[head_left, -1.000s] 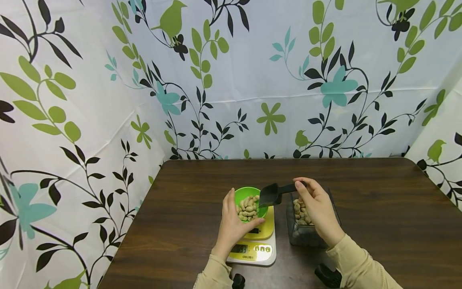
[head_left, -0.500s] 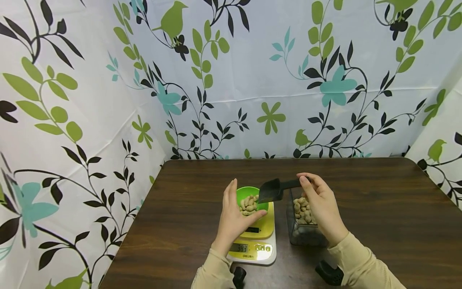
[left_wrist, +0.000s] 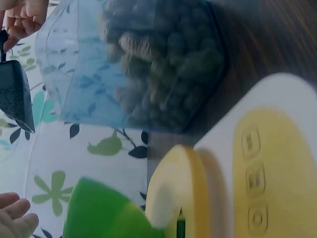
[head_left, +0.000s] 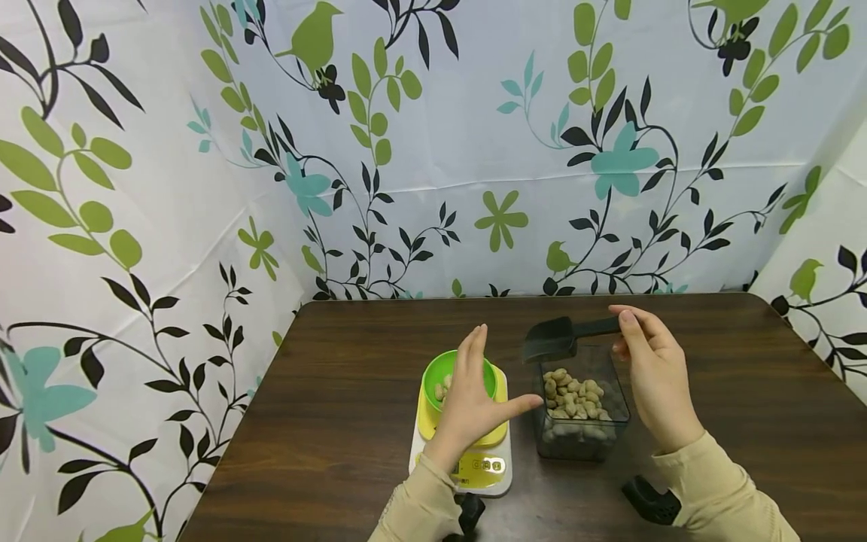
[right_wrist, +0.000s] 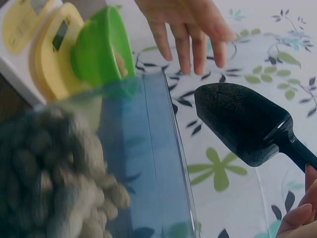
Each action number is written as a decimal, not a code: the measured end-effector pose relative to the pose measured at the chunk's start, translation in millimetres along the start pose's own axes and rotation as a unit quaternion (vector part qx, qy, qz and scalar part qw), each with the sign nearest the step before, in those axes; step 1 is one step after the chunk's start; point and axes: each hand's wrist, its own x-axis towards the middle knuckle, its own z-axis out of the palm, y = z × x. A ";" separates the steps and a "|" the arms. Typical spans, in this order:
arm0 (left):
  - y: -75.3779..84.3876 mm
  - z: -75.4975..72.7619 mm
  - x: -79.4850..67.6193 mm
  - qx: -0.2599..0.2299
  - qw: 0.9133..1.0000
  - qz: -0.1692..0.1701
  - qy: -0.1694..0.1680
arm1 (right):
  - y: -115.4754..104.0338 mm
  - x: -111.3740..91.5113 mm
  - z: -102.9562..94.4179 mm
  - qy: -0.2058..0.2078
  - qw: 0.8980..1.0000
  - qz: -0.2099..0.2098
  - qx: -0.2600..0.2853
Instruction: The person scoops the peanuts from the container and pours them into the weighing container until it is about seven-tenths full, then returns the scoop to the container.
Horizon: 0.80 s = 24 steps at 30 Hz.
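Note:
A black scoop (head_left: 552, 340) is held by its handle in my right hand (head_left: 660, 380), above the back of a clear container (head_left: 576, 444) of peanuts (head_left: 576, 397). In the right wrist view no peanuts show on the scoop (right_wrist: 240, 121). My left hand (head_left: 467, 410), fingers straight and thumb spread, hovers over the kitchen scale (head_left: 501, 482) and partly hides the green bowl (head_left: 439, 370). The bowl sits on the scale's yellow platform, with a few peanuts visible inside. Left wrist and hand cover most of the display. In the left wrist view the bowl (left_wrist: 99, 210) stands apart from the fingers.
The dark wooden table (head_left: 352, 406) reaches back to a white curtain (head_left: 433, 188) with printed leaves and birds. The container stands just right of the scale. Black wrist devices (head_left: 650, 500) show by both sleeves.
My left hand has let go of the bowl and moved right. The scoop has moved from beside the bowl to above the container. The bowl, earlier tipped in my hand, now stands on the scale.

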 end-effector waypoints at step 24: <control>14.5 58.0 1.4 -0.009 0.995 0.000 -0.099 | 19.9 -0.1 -33.6 0.079 0.979 0.018 -0.187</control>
